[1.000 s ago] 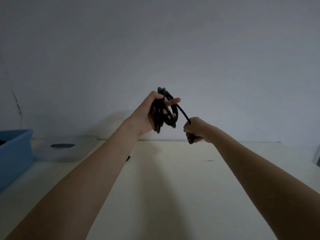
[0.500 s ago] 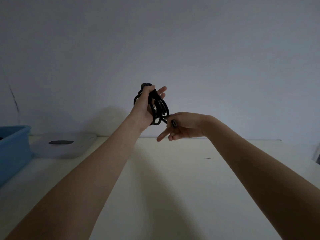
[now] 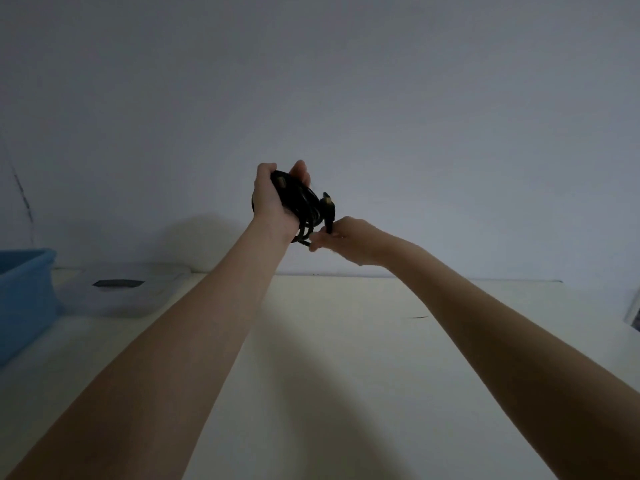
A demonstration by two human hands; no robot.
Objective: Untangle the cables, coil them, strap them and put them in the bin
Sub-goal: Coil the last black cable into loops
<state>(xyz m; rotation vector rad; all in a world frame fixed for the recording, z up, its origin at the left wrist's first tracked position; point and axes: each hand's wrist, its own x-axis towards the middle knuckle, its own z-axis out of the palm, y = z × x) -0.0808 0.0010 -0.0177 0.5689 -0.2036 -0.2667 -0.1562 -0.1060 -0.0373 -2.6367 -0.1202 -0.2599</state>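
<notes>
Pale and cream-coloured, the table (image 3: pixel 311 375) fills the lower part of the view, and both bare forearms reach forward over it, raised above its surface. On the left edge stands a blue bin (image 3: pixel 24 299), only partly in the picture. Just beside it, further back on the table, lies a clear plastic lid (image 3: pixel 128 289) with a dark label on top. A small dark mark (image 3: pixel 419 317) is on the table at the right side. Above the far edge of the table the two hands meet in the air. The left hand (image 3: pixel 268 197) is curled around a coiled black cable (image 3: pixel 303 209), with the thumb on the near side and the fingers behind the loops, so the coil hangs from this hand, well above the table and well apart from the bin. The right hand (image 3: pixel 346 239) is just beside the lower part of the coil and pinches the loose end of the cable; the connector (image 3: pixel 328 204) of this end points upward from the fingers. Behind everything is a plain grey-white wall (image 3: pixel 381 98), with a thin dark crack (image 3: pixel 22 192) at the far left.
</notes>
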